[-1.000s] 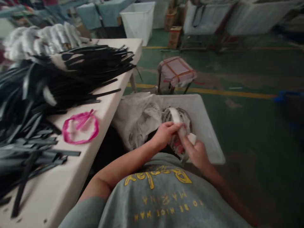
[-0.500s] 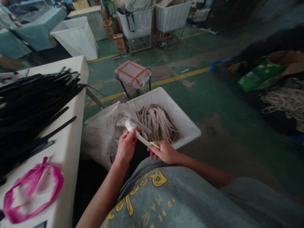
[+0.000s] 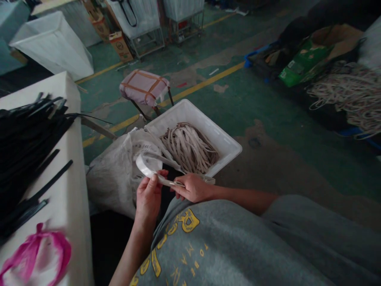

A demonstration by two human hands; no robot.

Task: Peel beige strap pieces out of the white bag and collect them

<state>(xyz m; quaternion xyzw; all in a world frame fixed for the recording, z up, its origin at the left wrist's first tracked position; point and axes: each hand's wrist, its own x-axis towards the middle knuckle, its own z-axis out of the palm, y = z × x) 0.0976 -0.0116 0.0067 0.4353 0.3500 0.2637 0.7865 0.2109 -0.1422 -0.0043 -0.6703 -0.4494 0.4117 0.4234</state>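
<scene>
A white flat strip (image 3: 143,167) curls in a loop out beyond my left hand (image 3: 149,194), which pinches it between thumb and fingers. My right hand (image 3: 195,188) is closed on the same strip, close to my shirt front. A small pale tip pokes out by the right fingers; I cannot make out whether it is the strip's end or something else. Just past my hands, a white plastic bin (image 3: 229,150) holds a bundle of greyish-white strips (image 3: 190,147). Left of it, a pale woven sack (image 3: 111,178) leans against the bin, its mouth near the strip's loop.
At my left a white table (image 3: 79,190) carries a heap of black strips (image 3: 26,139) and a pink plastic bag (image 3: 38,254). A cloth-covered stool (image 3: 144,85) stands behind the bin. Tangled cords (image 3: 348,95) lie at right; large white tubs (image 3: 56,43) stand farther back.
The view has turned, so the surroundings shift mostly left and the far tubs move up. More of the white strip now loops out past my left hand. Both hands keep their hold.
</scene>
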